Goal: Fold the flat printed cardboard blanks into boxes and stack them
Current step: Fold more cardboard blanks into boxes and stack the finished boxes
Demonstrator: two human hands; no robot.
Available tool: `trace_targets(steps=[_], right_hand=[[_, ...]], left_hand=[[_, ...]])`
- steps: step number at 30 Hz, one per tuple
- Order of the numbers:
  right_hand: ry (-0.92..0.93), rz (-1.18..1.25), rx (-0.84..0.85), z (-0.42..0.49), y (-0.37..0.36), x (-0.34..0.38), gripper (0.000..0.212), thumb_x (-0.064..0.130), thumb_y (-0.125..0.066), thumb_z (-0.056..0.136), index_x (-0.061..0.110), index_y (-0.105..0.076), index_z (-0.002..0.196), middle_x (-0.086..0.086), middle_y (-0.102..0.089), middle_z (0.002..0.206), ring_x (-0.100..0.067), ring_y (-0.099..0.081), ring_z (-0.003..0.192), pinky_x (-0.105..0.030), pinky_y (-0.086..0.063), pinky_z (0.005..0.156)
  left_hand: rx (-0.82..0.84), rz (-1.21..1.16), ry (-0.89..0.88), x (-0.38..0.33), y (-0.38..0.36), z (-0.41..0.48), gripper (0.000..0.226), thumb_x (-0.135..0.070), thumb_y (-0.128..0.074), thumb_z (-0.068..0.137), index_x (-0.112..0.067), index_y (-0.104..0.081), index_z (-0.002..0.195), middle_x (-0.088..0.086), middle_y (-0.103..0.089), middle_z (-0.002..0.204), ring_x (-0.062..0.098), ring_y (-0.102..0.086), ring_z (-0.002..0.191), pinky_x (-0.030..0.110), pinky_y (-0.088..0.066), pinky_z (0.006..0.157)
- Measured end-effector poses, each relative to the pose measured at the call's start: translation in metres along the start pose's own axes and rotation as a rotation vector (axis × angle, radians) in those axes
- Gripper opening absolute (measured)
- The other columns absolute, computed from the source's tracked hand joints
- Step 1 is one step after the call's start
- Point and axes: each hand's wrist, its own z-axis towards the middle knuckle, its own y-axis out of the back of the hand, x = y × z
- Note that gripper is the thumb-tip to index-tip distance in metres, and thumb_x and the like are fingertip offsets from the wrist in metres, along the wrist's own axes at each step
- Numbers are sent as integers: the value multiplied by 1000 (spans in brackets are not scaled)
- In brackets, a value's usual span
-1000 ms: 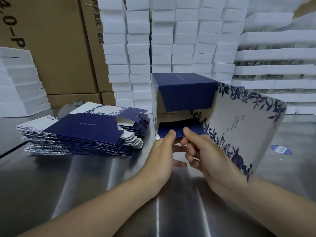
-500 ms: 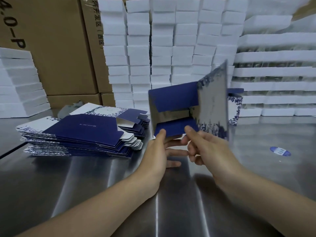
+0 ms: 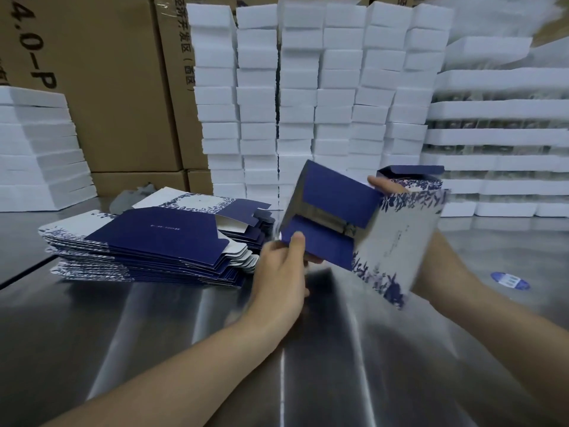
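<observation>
Change: since the earlier frames the box (image 3: 397,238) has been tipped to the right and its floral panel turned toward the camera. The right hand (image 3: 385,184) has been shifted from the lower flap (image 3: 320,246) to the far side.
Worktop (image 3: 184,349): reflective steel, with one blue sticker (image 3: 509,280) at the right.
Left hand (image 3: 281,278): the lower flap is pinched, thumb on top and fingers (image 3: 314,259) beneath.
Box: one, held above the worktop and tilted, with its open end toward the left. Two navy flaps are counted there, the upper flap (image 3: 338,195) and the lower, not yet brought together.
Right hand: largely hidden behind the box. Fingers are seen curled over its far top edge, so the box is judged to be grasped.
Step in hand: closing of the end flaps is judged to be under way; stacking has not been reached.
Next move: the flaps are to be tucked in order while the body is kept square, lest a tab buckle.
Flat blanks (image 3: 154,241): one stack lying on the worktop, left of the box; the sheets are too many to be counted.
Standing box (image 3: 426,188): one, just behind the held box, with its base hidden.
Foam blocks (image 3: 308,87): six white columns are counted at centre, with further piles at either side.
Cartons (image 3: 107,87): two tall brown ones at far left, with smaller ones beneath.
</observation>
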Motion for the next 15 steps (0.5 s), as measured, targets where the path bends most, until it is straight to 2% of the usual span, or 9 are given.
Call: trace_targets(steps=[2, 3, 4, 6, 8, 9, 12, 15], right_hand=[[12, -151, -13, -2, -1, -3, 62, 5, -73, 92, 37, -53, 142, 5, -60, 144, -16, -62, 130, -42, -54, 106], [5, -175, -12, -4, -2, -2, 69, 5, -78, 89, 40, -51, 142, 9, -55, 147, -15, -56, 135, -46, -50, 111], [20, -128, -1, -6, -2, -1, 68, 10, -81, 90, 41, -51, 142, 12, -55, 147, -14, -55, 136, -47, -47, 114], [69, -38, -12, -10, -5, -1, 57, 30, -84, 91, 41, -52, 138, 13, -62, 141, -14, -57, 135, -46, -46, 115], [65, 7, -80, -13, -7, 1, 46, 53, -79, 88, 42, -55, 126, 15, -67, 133, -12, -64, 127, -46, -50, 109], [55, 24, -114, -14, -8, 3, 43, 60, -76, 87, 42, -56, 121, 16, -69, 129, -12, -66, 122, -46, -53, 104], [-13, 45, -146, -14, -9, 4, 43, 71, -69, 85, 39, -58, 112, 14, -72, 117, -10, -72, 104, -43, -60, 88], [-63, -18, -140, -17, -13, 0, 44, 71, -70, 86, 35, -58, 109, 15, -71, 110, -9, -71, 96, -22, -55, 72]], left_hand=[[-44, -34, -146, -6, 2, -2, 39, -46, -48, 109, -56, -73, 81, -12, -61, 129, 7, -69, 106, 57, -58, 95], [-60, -65, -180, -9, 3, -2, 37, -44, -47, 109, -53, -73, 83, -18, -60, 126, 12, -65, 115, 59, -56, 99], [-67, -97, -205, -10, 5, -2, 33, -42, -46, 110, -44, -72, 88, -18, -64, 118, 16, -65, 114, 60, -55, 98], [-75, -137, -284, -12, 8, -4, 28, -44, -43, 109, -30, -61, 92, -8, -69, 97, 20, -66, 97, 55, -57, 88], [-81, -184, -358, -14, 10, -6, 26, -48, -42, 106, -30, -55, 92, -8, -65, 85, 16, -61, 83, 44, -51, 80], [-78, -195, -385, -16, 11, -7, 23, -48, -42, 105, -33, -55, 94, -10, -65, 86, 12, -61, 82, 40, -51, 79], [-83, -117, -417, -15, 13, -4, 18, -47, -43, 109, -35, -55, 102, -11, -64, 89, 5, -58, 79, 33, -50, 78], [-85, -68, -327, -10, 11, -1, 15, -35, -43, 113, -34, -56, 106, -13, -66, 93, 6, -62, 81, 37, -50, 79]])
